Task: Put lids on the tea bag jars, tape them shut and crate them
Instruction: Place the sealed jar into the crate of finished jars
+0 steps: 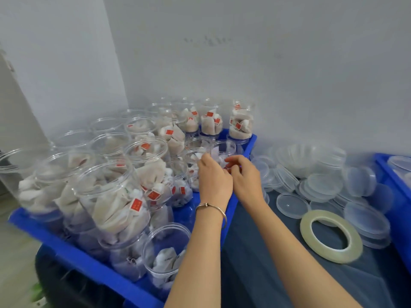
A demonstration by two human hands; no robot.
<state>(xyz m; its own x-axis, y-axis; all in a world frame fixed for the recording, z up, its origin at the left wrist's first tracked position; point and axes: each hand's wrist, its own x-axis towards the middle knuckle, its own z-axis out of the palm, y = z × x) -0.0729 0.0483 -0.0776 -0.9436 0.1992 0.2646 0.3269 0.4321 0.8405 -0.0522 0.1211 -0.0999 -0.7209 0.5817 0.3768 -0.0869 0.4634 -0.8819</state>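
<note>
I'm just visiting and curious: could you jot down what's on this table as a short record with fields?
jars: clear, open-topped, filled with tea bags, standing in a blue crate
nearest jar: only partly filled, no lid
lids: loose clear pile on the dark cloth, right of the crate
tape: one roll lying flat by the lids, untouched
left hand: over the crate's far right jars, bracelet on the wrist
right hand: beside it, fingers curled; whether it holds anything cannot be told
second crate: at the right edge
</note>
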